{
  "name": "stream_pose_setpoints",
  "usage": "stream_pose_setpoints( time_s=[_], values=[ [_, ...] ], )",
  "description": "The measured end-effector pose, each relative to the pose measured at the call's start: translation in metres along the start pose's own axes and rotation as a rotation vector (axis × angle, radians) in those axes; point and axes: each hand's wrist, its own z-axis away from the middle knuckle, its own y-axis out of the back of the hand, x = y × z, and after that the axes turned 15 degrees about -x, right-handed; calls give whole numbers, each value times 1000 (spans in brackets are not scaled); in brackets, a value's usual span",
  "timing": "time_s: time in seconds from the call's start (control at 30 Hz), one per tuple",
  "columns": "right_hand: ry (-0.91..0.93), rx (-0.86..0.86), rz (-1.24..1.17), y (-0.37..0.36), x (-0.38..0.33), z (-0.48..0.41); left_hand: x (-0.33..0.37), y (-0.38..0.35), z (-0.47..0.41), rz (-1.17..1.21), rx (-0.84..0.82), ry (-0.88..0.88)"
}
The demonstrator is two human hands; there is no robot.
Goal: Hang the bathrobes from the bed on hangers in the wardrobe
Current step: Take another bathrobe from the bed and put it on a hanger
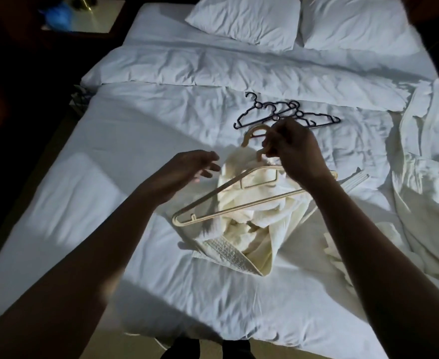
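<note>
- The two forearms reach from the near edge out over the bed, which is covered in rumpled white sheets.
- A cream robe lies bunched in a heap near the middle of the bed. Its waffle-textured band trails toward the near edge.
- A cream hanger is held above that heap. Its long axis runs aslant, with the near end low to the left and the far end up to the right behind the right wrist. Its hook points away toward the pillows and curls over to the left.
- The left hand hovers just left of the robe with its fingers loose and spread. It grips nothing, and whether it touches the cloth cannot be told.
- The right hand is clamped on the neck of the hanger just under the hook, its fingers curled round it.
- A second robe lies spread along the right side of the bed, well apart from the first.
- Beyond the hands, several dark hangers lie flat on the bed in an overlapping pile, their hooks toward the pillows.
- Farther on comes the folded-back duvet, then two white pillows side by side at the head.
- At the far left a bedside stand carries something blue, too dim to make out.
</note>
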Motion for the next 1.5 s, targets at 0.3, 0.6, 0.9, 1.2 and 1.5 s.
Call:
stream_pose_setpoints(
  time_s=[0.3, 0.6, 0.9, 1.2, 1.5],
  values=[
    [38, 296, -184, 55, -73, -20, -62, -25, 36, -94, 300, 168],
    [222, 256, -211, 80, -153, -20, 37, -79, -30, -326, 632, -15],
    [221, 278, 68, 113, -172, -14, 106, 53, 45, -198, 750, -240],
    [193, 393, -63, 83, -188, -34, 197, 12, 97, -629, 54, -38],
    [342, 161, -118, 60, -204, -22, 188, -5, 56, -871, 432, -225]
  ],
)
